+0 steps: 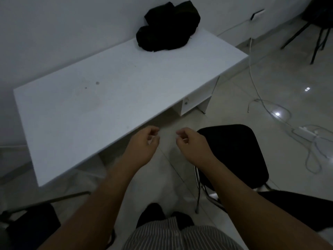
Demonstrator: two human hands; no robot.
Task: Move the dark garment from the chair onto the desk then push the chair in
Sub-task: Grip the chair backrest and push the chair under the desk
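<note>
— Where's the crumpled black cloth garment (168, 27) now?

— Heaped at the far end of the flat white rectangular desk (93, 105), pushed up near the wall. I'd guess it was put that far back so it can't slide off the front edge and stays clear of the chair side.

— So the chair is bare?

— The black padded seat of the chrome-legged chair (236, 152) has nothing on it that I can see. It stands out on the pale glossy tiled floor (270, 73), apart from the desk's front edge and off toward the drawer end, so the second half of the job looks not yet done.

— And the person's hands?

— Both up in front, just off the desk's near edge, close together but not touching. The left hand (144, 143) is loosely curled, fingers half bent toward the thumb, gripping nothing. The right hand (191, 143) is the same, a slack half-closed curl, empty, hanging over the near corner of the seat.

— Why held like that?

— My reading: relaxed, between steps, the right one already nearest the chair it needs to take.

— Anything to mind?

— White cables (261, 103) trail across the floor to the right, near the chair. The push should go straight toward the desk opening.
</note>
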